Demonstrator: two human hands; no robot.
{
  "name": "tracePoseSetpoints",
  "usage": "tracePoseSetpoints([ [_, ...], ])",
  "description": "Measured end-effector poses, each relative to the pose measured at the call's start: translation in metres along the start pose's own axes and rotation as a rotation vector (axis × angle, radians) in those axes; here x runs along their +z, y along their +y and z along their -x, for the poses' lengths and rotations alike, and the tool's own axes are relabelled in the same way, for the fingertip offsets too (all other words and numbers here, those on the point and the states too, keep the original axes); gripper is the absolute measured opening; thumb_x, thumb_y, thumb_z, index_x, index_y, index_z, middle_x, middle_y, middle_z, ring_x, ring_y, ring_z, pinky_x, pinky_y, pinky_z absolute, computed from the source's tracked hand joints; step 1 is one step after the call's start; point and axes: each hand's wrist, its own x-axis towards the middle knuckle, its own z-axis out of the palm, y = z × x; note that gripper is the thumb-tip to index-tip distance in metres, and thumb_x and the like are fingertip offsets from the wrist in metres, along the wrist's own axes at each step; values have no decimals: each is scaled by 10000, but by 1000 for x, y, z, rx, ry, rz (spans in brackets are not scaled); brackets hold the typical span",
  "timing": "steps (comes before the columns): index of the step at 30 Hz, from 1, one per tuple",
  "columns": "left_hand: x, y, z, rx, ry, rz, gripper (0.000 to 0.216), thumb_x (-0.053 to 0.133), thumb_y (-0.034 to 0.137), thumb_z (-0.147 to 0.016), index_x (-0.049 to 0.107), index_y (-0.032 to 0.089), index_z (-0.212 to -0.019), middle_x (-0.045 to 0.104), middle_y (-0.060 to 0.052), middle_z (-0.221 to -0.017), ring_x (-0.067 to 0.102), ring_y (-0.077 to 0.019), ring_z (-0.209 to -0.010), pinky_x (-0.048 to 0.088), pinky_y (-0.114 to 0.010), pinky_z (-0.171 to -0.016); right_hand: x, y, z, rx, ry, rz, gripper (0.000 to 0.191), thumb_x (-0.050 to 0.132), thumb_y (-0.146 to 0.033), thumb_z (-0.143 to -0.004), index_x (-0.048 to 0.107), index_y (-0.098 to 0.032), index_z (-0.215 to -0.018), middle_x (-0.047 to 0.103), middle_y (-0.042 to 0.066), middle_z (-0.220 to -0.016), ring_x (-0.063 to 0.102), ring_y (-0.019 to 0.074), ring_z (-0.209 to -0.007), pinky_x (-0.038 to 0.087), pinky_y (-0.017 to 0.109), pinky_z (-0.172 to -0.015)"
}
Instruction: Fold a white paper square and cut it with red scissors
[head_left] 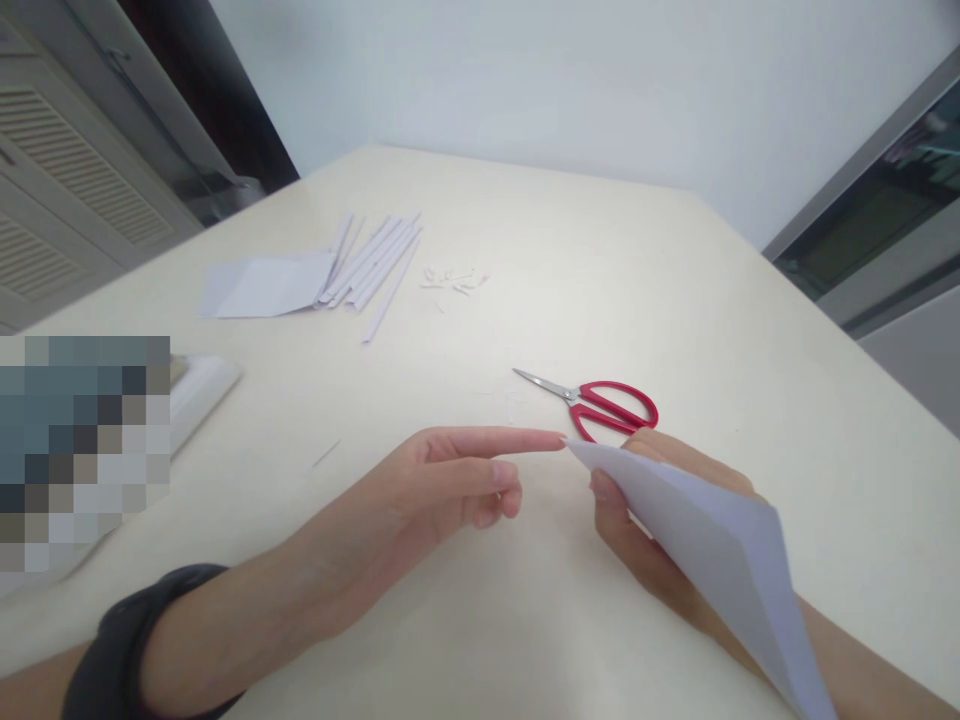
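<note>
My right hand (pixel 660 520) grips a folded sheet of white paper (pixel 720 560), its pointed corner aimed left. My left hand (pixel 450 485) hovers over the table with the index finger stretched out, its tip touching that paper corner; the other fingers are loosely curled and hold nothing. A dark band sits on my left wrist. Red-handled scissors (pixel 600 402) lie shut on the table just beyond both hands, blades pointing left.
On the cream table (pixel 750 330), far left, lies a flat white sheet (pixel 262 285) beside several rolled paper sticks (pixel 375 262) and small paper scraps (pixel 454 280). A white object (pixel 202 385) sits at the left edge beside a blurred patch. A wall stands behind.
</note>
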Motion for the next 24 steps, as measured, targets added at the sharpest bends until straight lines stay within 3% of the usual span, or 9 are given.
tracePoseSetpoints([
  [9,-1,-4,1,28,-9,33,367,654,173,-866,656,197,-1233,624,50,-688,510,-46,-660,382,-149,-629,0,7,5,-155,3,95,177,588,4,-736,577,-169,-703,460,-39,-590,386,98,-528,316,254,-508],
  [13,-2,-6,2,10,-5,77,389,649,182,-870,637,198,-1259,620,35,-721,524,-55,-692,395,-154,-653,1,7,6,-175,16,93,197,600,12,-714,557,-169,-649,423,-41,-558,334,101,-512,293,263,-482],
  [17,-3,-7,2,-12,-5,92,409,644,191,-871,623,199,-1280,616,12,-774,522,-65,-729,396,-158,-676,1,7,6,-243,44,75,213,638,37,-672,558,-159,-687,489,-19,-578,384,114,-527,344,275,-504],
  [24,2,-3,1,41,-16,47,373,671,188,-842,675,176,-1215,510,36,-661,397,-60,-617,336,-154,-577,-2,3,7,-283,53,107,252,675,47,-657,524,-154,-642,519,14,-574,403,126,-540,393,284,-508],
])
